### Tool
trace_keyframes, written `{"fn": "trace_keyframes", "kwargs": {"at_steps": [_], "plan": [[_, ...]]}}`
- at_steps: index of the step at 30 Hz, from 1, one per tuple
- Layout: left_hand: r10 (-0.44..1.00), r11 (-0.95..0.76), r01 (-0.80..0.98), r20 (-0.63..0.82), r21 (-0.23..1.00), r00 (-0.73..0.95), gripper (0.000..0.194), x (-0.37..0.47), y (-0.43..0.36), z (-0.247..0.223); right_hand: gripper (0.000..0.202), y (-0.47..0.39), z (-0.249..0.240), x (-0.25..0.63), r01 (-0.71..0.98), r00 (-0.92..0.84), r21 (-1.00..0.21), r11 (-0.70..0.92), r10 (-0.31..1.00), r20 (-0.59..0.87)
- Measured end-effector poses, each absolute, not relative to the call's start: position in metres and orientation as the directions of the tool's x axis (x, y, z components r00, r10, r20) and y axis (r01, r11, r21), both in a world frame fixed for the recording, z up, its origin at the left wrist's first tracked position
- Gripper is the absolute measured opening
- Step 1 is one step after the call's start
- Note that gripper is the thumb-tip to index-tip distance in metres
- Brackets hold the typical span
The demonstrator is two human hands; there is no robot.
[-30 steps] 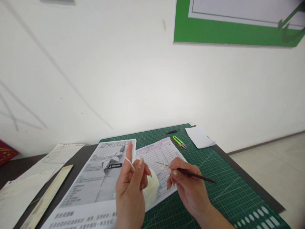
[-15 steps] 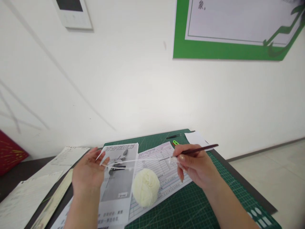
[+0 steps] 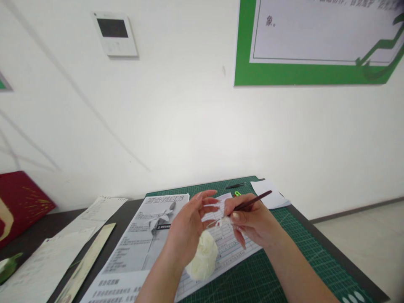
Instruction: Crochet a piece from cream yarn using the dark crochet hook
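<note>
My right hand (image 3: 251, 221) pinches a crochet hook (image 3: 254, 200) with a dark handle, its back end pointing up to the right. A small piece of white crochet work (image 3: 224, 221) sits at the same fingers. My left hand (image 3: 192, 221) is close beside it on the left, fingers curved and spread, with white yarn (image 3: 212, 224) running from it to the crochet work. How the yarn wraps round the left fingers is hard to make out. Below the hands a pale cream ball of yarn (image 3: 203, 256) rests on a printed sheet (image 3: 230, 261), partly hidden by my left hand.
A green cutting mat (image 3: 249, 277) lies under a sheet with a flower picture (image 3: 139, 240). Behind are a black tool (image 3: 235, 185), a green clip (image 3: 237, 193) and white paper (image 3: 271, 193). More papers (image 3: 75, 240), a pale strip (image 3: 88, 261) and a red object (image 3: 22, 202) are left.
My left hand has moved right, close to my right hand, and the yarn span between them is much shorter. The hook has tilted more steeply. The view has shifted slightly.
</note>
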State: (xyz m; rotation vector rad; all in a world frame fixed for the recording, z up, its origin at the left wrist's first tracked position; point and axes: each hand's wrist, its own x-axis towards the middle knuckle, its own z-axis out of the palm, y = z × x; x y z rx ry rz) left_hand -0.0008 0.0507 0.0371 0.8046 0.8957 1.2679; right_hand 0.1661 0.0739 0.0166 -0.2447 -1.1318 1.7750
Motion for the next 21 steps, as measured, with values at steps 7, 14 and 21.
{"fn": "trace_keyframes", "kwargs": {"at_steps": [7,14,21], "plan": [[0.977,0.165,-0.778,0.006,0.607,0.212,0.025,-0.012,0.056,0.031,0.012,0.075,0.005,0.160,-0.660,-0.445,-0.748,-0.071,0.839,0.314],[0.952,-0.296,-0.747,0.247,0.596,-0.180,0.025,-0.027,0.052,0.032,0.011,0.072,-0.002,0.152,-0.675,-0.454,-0.731,-0.100,0.837,0.305],[0.972,-0.170,-0.269,0.206,0.948,0.113,0.039,-0.034,0.055,0.014,0.011,0.072,-0.009,0.149,-0.709,-0.455,-0.691,-0.140,0.839,0.297]]}}
